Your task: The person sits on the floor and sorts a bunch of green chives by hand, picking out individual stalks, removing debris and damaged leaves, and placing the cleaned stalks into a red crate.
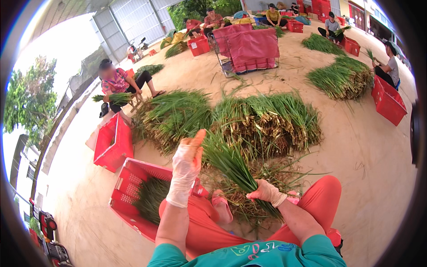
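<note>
My right hand [267,193], in a thin translucent glove, grips a bundle of long green leafy stalks [230,163] near its lower end. The leaf tips point up and to the left. My left hand [188,160], gloved too, is raised to the left of the bundle, above the crate's right side; its fingers are extended and I see nothing held in it. Below and left of it, a red plastic crate [145,163] holds more green stalks [151,200]. In front of me lies a large heap of leafy stalks [267,123] with pale, root-flecked ends towards me.
Loose leaves and trimmings [243,203] lie around my feet. Another heap [176,116] and a second red crate [113,143] are at the left, near a seated co-worker [116,81]. A cart with red covers [247,46] stands beyond; several people sit farther off.
</note>
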Action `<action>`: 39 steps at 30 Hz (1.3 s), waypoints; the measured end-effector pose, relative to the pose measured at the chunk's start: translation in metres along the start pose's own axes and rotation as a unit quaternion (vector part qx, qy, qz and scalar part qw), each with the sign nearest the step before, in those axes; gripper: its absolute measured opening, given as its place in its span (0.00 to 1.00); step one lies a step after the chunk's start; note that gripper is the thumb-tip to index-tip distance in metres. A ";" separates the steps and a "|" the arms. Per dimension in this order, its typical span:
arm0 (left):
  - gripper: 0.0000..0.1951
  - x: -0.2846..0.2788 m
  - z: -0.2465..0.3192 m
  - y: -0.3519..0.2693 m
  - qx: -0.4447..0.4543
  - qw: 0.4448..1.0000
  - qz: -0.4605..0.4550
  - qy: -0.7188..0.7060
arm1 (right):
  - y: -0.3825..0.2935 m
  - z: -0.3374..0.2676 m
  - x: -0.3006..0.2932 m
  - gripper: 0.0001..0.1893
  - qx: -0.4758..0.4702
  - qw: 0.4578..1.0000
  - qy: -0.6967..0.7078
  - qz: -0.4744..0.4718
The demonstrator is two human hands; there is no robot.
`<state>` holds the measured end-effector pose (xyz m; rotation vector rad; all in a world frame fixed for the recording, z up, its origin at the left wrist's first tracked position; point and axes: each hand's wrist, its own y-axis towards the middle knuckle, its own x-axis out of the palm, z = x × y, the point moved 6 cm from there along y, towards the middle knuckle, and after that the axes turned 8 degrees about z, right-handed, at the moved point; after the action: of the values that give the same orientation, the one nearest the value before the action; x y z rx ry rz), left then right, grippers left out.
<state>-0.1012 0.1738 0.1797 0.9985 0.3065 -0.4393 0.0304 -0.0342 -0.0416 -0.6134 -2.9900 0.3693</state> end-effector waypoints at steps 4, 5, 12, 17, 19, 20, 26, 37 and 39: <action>0.12 0.018 0.012 -0.005 0.094 0.978 -0.073 0.173 | -0.002 -0.002 0.000 0.10 0.007 1.000 0.008 0.002; 0.09 0.022 0.005 -0.007 0.066 0.981 -0.085 0.161 | -0.003 -0.003 0.000 0.10 0.007 1.000 0.001 0.001; 0.13 -0.004 -0.027 0.012 -0.059 0.992 0.061 -0.094 | -0.003 -0.001 0.000 0.09 -0.007 1.000 -0.022 -0.001; 0.16 0.014 -0.015 0.005 0.091 0.978 -0.059 0.178 | 0.000 0.004 0.000 0.08 -0.013 1.000 -0.007 -0.007; 0.10 0.014 -0.021 0.003 0.084 0.981 -0.029 0.171 | 0.001 0.000 0.004 0.09 -0.018 1.000 -0.004 -0.011; 0.06 0.013 -0.037 -0.001 0.034 0.990 -0.007 0.136 | 0.002 -0.003 0.007 0.09 -0.024 0.999 0.025 -0.017; 0.10 -0.011 -0.075 0.006 -0.289 0.916 0.057 -0.271 | -0.001 -0.005 -0.006 0.07 -0.006 0.998 0.068 0.004; 0.03 0.018 -0.012 -0.013 -0.046 0.994 -0.068 0.071 | -0.001 -0.001 0.002 0.07 -0.006 0.999 0.053 0.002; 0.06 0.022 -0.029 -0.016 -0.247 0.952 -0.045 -0.177 | -0.001 -0.006 0.002 0.07 -0.006 0.998 0.055 -0.005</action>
<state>-0.0913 0.1862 0.1432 0.4043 0.1261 -0.5806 0.0287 -0.0333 -0.0358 -0.6001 -2.8907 0.3073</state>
